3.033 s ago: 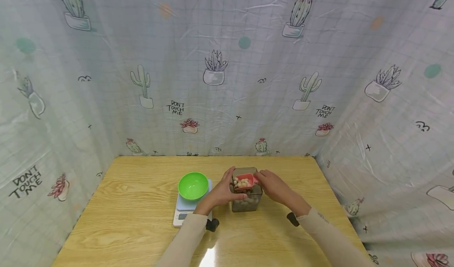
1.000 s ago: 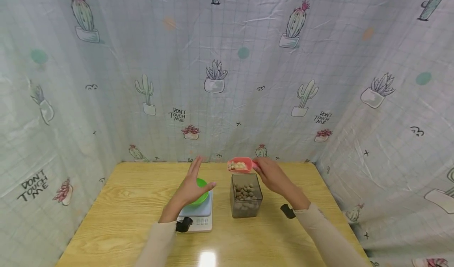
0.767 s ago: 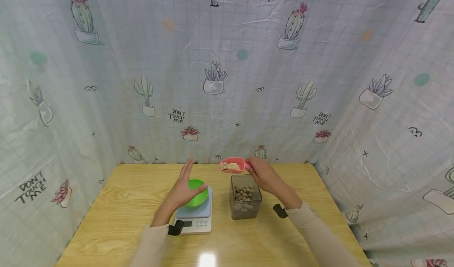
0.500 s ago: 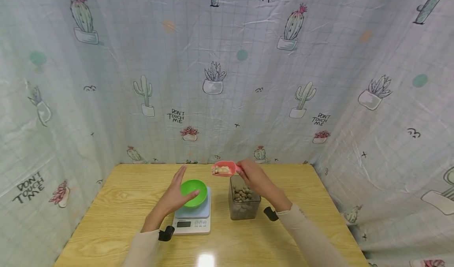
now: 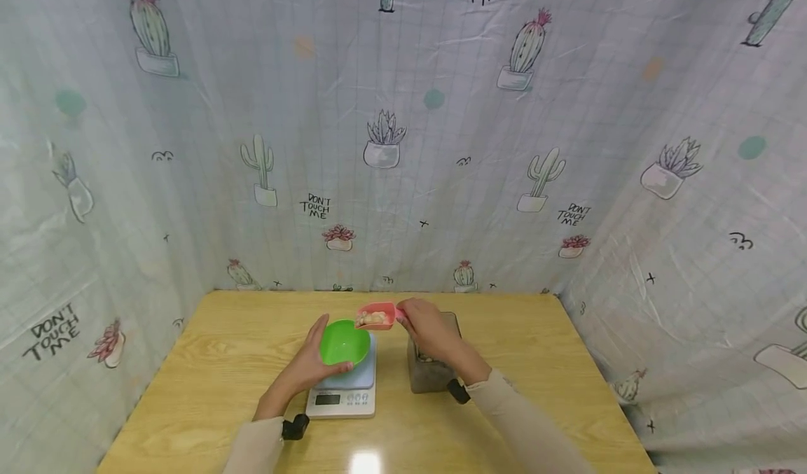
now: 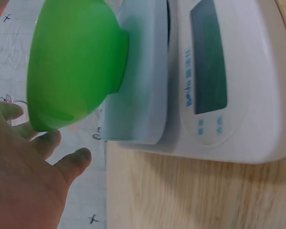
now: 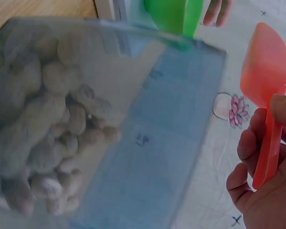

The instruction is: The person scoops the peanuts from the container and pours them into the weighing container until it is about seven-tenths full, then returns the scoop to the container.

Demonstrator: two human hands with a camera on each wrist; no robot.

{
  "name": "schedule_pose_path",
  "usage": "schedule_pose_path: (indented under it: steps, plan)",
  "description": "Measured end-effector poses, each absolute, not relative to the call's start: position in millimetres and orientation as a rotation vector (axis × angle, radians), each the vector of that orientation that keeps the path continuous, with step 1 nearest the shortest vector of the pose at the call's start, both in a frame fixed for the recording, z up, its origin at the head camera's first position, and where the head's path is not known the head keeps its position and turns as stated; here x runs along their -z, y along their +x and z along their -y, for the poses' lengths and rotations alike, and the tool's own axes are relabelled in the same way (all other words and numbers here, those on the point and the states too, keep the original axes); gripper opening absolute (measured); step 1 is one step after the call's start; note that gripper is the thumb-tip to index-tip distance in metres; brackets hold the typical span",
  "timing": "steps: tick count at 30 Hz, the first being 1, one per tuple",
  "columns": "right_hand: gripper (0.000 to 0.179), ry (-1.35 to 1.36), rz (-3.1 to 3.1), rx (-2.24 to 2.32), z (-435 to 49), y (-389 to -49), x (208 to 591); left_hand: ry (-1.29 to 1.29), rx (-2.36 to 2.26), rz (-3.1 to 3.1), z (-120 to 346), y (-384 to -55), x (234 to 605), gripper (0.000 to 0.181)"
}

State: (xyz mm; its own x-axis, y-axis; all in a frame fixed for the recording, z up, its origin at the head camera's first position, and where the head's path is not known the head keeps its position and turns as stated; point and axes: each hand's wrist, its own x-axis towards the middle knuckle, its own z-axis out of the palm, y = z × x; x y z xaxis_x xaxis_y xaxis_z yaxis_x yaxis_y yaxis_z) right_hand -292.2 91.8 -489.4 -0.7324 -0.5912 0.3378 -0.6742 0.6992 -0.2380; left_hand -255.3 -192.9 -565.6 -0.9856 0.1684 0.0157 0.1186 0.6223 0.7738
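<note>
My right hand (image 5: 429,327) grips the handle of a pink-red scoop (image 7: 267,67) loaded with peanuts in the shell (image 5: 373,318). The scoop's front edge overlaps the right rim of a green bowl (image 5: 343,344), which looks bare inside. That bowl stands upright on a kitchen scale (image 5: 343,404) with a blue-grey platform. My left hand (image 5: 309,362) spreads around the bowl's left side, thumb toward the near rim. In the left wrist view, the left hand's fingertips (image 6: 78,160) are close by the bowl's rim, some of them reaching past it.
To the right of the scale stands a clear smoky container (image 7: 148,129) of peanuts, partly hidden by my right forearm in the head view. All stand on a wood-grain table (image 5: 252,320). A cactus-print curtain (image 5: 403,180) hangs behind and at both sides.
My right hand has lifted the loaded scoop out of the container and carried it left to the bowl. My left hand has gone from the container to the bowl's left side.
</note>
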Motion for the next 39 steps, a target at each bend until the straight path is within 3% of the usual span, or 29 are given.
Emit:
schedule_pose_path:
  steps: [20,27,39]
  plan:
    - [0.023,1.007,2.816,-0.176,-56.7,-291.5,498.5,0.224,-1.292,-2.777,192.9,-258.0,583.7,0.121]
    - [0.014,1.071,2.804,-0.079,-50.0,-301.0,489.2,0.201,-1.309,-2.780,194.2,-258.7,580.8,0.120]
    - [0.019,1.158,2.790,0.265,-39.3,-300.6,473.8,0.189,-1.339,-2.752,193.2,-257.2,582.1,0.119]
